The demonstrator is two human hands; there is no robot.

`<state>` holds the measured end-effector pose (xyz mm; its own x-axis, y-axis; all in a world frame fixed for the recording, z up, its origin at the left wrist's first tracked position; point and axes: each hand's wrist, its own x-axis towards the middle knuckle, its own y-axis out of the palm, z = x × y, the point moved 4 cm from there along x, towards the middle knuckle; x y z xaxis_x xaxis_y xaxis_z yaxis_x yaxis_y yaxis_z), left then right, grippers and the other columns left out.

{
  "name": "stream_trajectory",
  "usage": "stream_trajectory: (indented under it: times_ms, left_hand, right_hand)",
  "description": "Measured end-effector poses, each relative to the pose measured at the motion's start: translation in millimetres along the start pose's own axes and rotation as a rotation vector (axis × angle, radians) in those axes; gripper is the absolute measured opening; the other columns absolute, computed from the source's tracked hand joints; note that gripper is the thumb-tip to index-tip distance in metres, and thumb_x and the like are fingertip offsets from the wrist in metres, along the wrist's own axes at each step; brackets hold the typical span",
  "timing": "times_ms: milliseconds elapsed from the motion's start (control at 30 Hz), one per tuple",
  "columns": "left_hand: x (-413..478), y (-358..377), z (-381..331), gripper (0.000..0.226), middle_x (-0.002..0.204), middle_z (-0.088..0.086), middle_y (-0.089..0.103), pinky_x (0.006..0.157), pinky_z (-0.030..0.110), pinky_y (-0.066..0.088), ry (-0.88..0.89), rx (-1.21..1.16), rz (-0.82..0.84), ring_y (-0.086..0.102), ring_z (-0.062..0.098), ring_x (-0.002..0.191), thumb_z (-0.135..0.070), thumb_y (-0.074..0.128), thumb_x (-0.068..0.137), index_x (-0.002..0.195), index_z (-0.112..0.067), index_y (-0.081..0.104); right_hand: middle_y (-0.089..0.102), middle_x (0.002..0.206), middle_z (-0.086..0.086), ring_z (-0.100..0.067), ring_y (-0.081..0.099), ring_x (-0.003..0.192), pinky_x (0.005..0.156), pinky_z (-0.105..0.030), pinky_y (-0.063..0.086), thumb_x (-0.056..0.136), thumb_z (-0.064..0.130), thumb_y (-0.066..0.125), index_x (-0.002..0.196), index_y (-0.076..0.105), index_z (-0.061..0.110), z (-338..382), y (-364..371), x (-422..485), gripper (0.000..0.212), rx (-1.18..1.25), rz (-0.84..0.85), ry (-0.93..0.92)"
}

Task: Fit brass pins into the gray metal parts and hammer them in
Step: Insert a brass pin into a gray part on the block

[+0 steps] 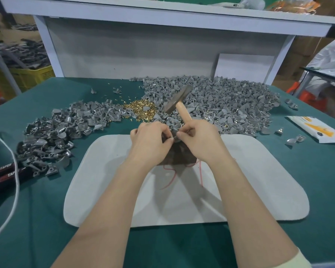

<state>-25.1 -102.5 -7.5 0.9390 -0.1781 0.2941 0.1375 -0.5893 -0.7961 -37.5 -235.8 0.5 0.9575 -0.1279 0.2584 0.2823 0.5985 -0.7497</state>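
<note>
1. Where teal-green cloth covered the worktop (46, 219), the head view showed a smooth, pale gray mat (259, 180) with rounded corners lying flat at its middle.
2. A dark, blocky pad (179, 155) sat on the far part of the mat, mostly hidden under the hands. Thin red thread (171, 176) trailed from it across the mat.
3. Gray metal parts (230, 101), dull cast pieces with paddle-shaped blades and small looped lugs, lay in a broad mound at the far right. A looser left heap (56, 136) of the same parts spread along the other side.
4. Brass pins (141, 110), tiny and shiny gold, formed a small pile between the two heaps, with strays scattered beyond it.
5. The left hand (151, 140) had its fingers curled, with thumb and fingertips pinching a small gray part (174, 139) over the dark pad. The part was largely covered.
6. The right hand (199, 140) met the left fingertip to fingertip at that same part, its fingers curled too. It also gripped the hammer (179, 100), whose light wooden handle rose out of the hand. The dull metal head tilted above the right mound.
7. Whether a pin sat in the pinched part could not be told.
8. A white cord (16, 171) and dark handles lettered "TAPER" (4, 171) lay at the left edge. A white-and-orange packet (315, 130) lay flat at the right.
</note>
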Motion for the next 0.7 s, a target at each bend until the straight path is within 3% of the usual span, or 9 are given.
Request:
stream_trajectory:
  times_ms: [267, 467, 700]
  left_hand:
    - [0.6, 0.3, -0.2, 0.008, 0.103, -0.008, 0.063, 0.095, 0.037, 0.029, -0.001, -0.004, 0.001, 0.045, 0.023, 0.113, -0.03, 0.06, 0.089, 0.082, -0.032, 0.056]
    - [0.7, 1.2, 0.3, 0.004, 0.103, -0.008, 0.063, 0.093, 0.036, 0.03, 0.0, 0.003, -0.003, 0.045, 0.023, 0.113, -0.03, 0.059, 0.089, 0.088, -0.028, 0.063]
    - [-0.6, 0.1, -1.0, 0.009, 0.103, -0.007, 0.062, 0.093, 0.037, 0.03, 0.001, -0.001, -0.002, 0.045, 0.023, 0.113, -0.031, 0.06, 0.089, 0.081, -0.031, 0.056]
  right_hand:
    - [0.066, 0.096, -0.001, -0.022, 0.058, 0.091, 0.081, -0.033, 0.047, 0.085, 0.024, 0.065, 0.093, 0.066, 0.026, 5.4, 1.3, -3.7, 0.008, -0.058, -0.055, -0.036]
    - [0.067, 0.094, -0.001, -0.023, 0.061, 0.091, 0.074, -0.029, 0.045, 0.086, 0.026, 0.062, 0.089, 0.069, 0.026, 10.9, 2.7, -5.9, 0.008, -0.131, -0.056, -0.04]
    - [0.067, 0.096, -0.009, -0.028, 0.061, 0.092, 0.081, -0.038, 0.05, 0.086, 0.024, 0.062, 0.09, 0.071, 0.022, 13.2, 2.5, -6.9, 0.01, -0.119, -0.058, -0.015]
